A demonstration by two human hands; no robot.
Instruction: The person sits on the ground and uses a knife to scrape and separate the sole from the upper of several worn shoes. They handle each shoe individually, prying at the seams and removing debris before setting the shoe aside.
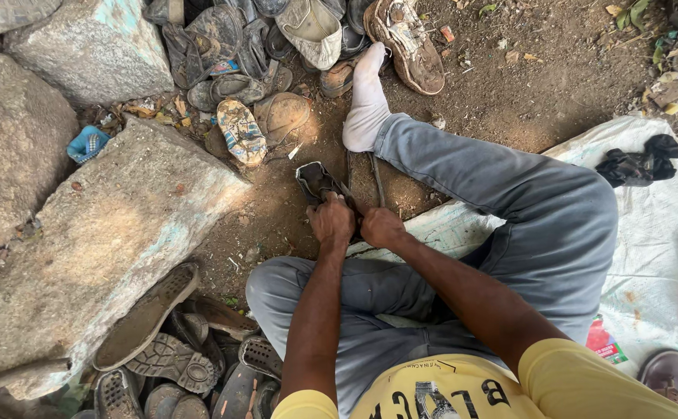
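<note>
Black leather shoe piece (pixel 317 183) sits clamped in our left hand (pixel 331 219) and right hand (pixel 381 226), held together (a big stone slab (pixel 114 233) lies alongside).

red-green packet (pixel 604 341) on white sheet (pixel 649 256)

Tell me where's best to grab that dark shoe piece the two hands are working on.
Probably the near end of the dark shoe piece, coming from the person's side. It lies lengthwise away from the body on the dirt ground, and the left hand and right hand already close around that near end, leaving the far, wider end free.
</note>
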